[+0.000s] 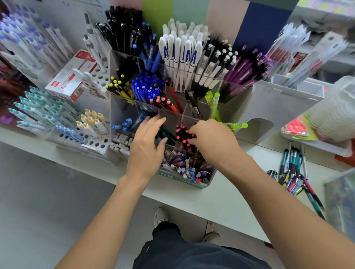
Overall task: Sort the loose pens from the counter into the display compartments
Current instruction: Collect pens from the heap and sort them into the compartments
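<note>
Head view: the left hand (147,145) hovers over the front compartments of the clear display (121,104), fingers extended and loosely spread, holding nothing. The right hand (209,138) has its fingers curled down onto the pink-tipped pens (182,135) standing in the compartment directly beneath its fingertips. The loose pens (296,170) lie on the counter (220,196), well to the right of the right hand's fingers.

Bright, even light; blurred, wide-angle-warped edges; soft shadows.
</note>
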The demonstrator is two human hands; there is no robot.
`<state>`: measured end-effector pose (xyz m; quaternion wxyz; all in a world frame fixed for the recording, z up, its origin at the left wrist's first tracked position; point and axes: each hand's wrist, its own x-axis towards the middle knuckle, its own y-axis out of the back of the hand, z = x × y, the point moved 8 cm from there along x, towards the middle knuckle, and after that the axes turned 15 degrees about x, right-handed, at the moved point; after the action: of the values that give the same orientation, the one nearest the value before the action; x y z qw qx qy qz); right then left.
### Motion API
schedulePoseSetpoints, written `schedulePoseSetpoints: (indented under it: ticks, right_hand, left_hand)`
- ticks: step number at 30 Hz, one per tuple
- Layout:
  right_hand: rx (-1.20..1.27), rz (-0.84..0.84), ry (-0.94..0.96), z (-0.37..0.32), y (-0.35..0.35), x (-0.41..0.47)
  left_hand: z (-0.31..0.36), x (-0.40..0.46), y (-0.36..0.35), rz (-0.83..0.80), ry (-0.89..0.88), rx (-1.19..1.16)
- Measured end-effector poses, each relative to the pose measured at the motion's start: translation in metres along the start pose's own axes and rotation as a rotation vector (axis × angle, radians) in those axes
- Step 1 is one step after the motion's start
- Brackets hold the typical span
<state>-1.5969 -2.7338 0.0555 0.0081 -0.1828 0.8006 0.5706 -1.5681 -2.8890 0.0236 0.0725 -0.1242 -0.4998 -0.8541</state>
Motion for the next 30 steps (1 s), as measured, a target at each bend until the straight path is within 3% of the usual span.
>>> schedulePoseSetpoints:
  ticks: [2, 4, 7, 10, 14, 16, 20, 22, 26, 30]
  right_hand:
    - [0.016, 0.032, 0.11, 0.002, 0.002, -0.017]
    - [0.199, 0.127, 0.18, 0.015, 0.015, -0.045]
    - [0.476, 0.406, 0.166, 0.06, 0.047, -0.097]
    - [0.619, 0.523, -0.197, 0.155, 0.038, -0.132]
    - [0.619, 0.398, -0.83, 0.299, -0.032, -0.18]
    - [0.67, 0.425, -0.954, 0.342, -0.056, -0.201]
    - [0.633, 0.4, -1.031, 0.387, -0.083, -0.208]
    - [0.6, 0.342, -1.044, 0.4, -0.096, -0.205]
    - [0.548, 0.325, -1.091, 0.419, -0.11, -0.199]
    - [0.607, 0.34, -1.109, 0.419, -0.111, -0.189]
  left_hand:
    - [0.014, -0.001, 0.008, 0.076, -0.03, 0.038]
    - [0.042, -0.006, 0.021, 0.208, -0.101, 0.011]
    - [0.107, -0.014, 0.016, 0.216, -0.259, -0.127]
    - [0.17, -0.022, -0.033, 0.003, -0.375, -0.197]
    - [0.227, -0.043, -0.154, -0.592, -0.335, 0.027]
    - [0.237, -0.055, -0.206, -0.801, -0.225, 0.153]
    - [0.248, -0.085, -0.282, -1.016, -0.048, 0.312]
    - [0.257, -0.101, -0.307, -1.026, -0.029, 0.377]
    - [0.278, -0.107, -0.336, -0.847, -0.042, 0.392]
    - [0.285, -0.106, -0.346, -0.852, -0.056, 0.382]
